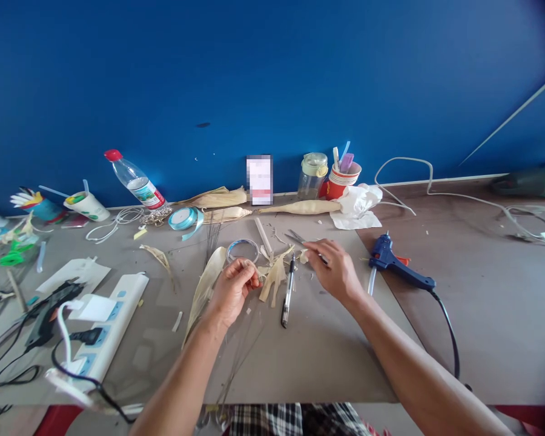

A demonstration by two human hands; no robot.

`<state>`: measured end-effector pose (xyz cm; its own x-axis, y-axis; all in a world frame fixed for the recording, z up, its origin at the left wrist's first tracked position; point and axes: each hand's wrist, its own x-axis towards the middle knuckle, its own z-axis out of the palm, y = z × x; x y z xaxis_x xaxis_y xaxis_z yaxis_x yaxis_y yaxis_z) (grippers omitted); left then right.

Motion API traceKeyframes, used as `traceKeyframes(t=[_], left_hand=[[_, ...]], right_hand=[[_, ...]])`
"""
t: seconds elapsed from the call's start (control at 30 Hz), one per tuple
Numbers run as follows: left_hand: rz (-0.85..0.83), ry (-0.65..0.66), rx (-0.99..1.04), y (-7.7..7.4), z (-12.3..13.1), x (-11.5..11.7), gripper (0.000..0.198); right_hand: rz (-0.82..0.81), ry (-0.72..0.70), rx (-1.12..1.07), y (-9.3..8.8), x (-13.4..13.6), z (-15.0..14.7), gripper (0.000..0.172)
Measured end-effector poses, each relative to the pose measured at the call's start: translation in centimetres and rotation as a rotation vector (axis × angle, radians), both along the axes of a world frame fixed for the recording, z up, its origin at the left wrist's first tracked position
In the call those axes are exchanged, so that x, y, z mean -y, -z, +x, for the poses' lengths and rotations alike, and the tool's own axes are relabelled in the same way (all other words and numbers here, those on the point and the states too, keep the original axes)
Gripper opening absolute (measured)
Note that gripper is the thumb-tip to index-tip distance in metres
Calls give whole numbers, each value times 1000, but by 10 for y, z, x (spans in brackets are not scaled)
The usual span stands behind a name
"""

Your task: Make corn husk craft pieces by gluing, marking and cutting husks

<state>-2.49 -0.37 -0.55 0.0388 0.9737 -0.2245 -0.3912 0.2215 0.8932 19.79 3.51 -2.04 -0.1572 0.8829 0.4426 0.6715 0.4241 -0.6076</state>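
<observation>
My left hand (234, 289) is closed in a pinch on a thin wire and the stem end of pale corn-husk pieces (275, 275) that fan out on the grey table (309, 351). My right hand (333, 266) lies palm down just right of them, fingers reaching left onto a pair of scissors (296, 237) and small husk scraps; whether it grips anything is hidden. A black pen (287, 292) lies between the two hands. A long husk leaf (204, 290) rests beside my left wrist. A coil of wire (243, 249) sits just behind the left hand.
A blue glue gun (399, 266) with a black cord lies right of my right hand. A white power strip (106, 327) and a black glue gun (45, 315) lie left. Along the blue wall stand a bottle (134, 180), tape roll (184, 218), jar (312, 175) and red cup (343, 180).
</observation>
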Motion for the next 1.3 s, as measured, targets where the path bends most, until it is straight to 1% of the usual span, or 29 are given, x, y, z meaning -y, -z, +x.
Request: traceKeyframes(t=[0.03,0.07,0.1,0.13,0.2,0.3,0.33,0.4,0.47,0.6,0.7,0.83,0.9,1.0,1.07,1.2,1.3], left_hand=[[-21,3,5,0,1,0,23],[-42,8,8,0,3,1,24],[-58,18,8,0,4,1,24],[-68,29,5,0,6,2,24],[-78,56,0,1,9,3,23],[-88,100,-2,1,13,6,24],[-89,117,-3,1,14,7,24],[-93,141,-4,0,14,8,26],[-100,144,-10,0,14,8,27],[-107,102,-43,0,8,6,25],[-75,54,-51,0,3,3,23],[-2,7,-67,1,-3,-1,23],[23,-19,-173,2,-3,-1,22],[86,-44,-406,5,-2,-2,20],[119,-50,-484,9,-2,-2,22],[133,-58,-488,13,-3,-4,22],[156,-68,-511,11,-4,-4,18]], right_hand=[[-19,-119,-59,-3,6,-7,26],[-12,-205,-74,-4,14,-15,28],[10,-270,-65,-5,21,-22,31],[19,-300,-57,-6,27,-29,33],[9,-289,-48,-6,37,-40,31],[-46,-258,-53,-6,41,-46,9],[-69,-243,-61,-6,41,-46,8],[-119,-211,-98,-7,38,-44,16],[-178,-193,-151,-9,36,-41,18],[-294,-186,-254,-10,33,-37,18],[-351,-187,-321,-11,32,-35,18],[-373,-185,-368,-12,31,-34,19],[-367,-180,-376,-12,31,-33,19],[-353,-170,-358,-11,31,-33,19],[-343,-169,-347,-11,31,-33,18],[-326,-177,-352,-11,31,-33,19],[-328,-177,-350,-10,31,-33,20]])
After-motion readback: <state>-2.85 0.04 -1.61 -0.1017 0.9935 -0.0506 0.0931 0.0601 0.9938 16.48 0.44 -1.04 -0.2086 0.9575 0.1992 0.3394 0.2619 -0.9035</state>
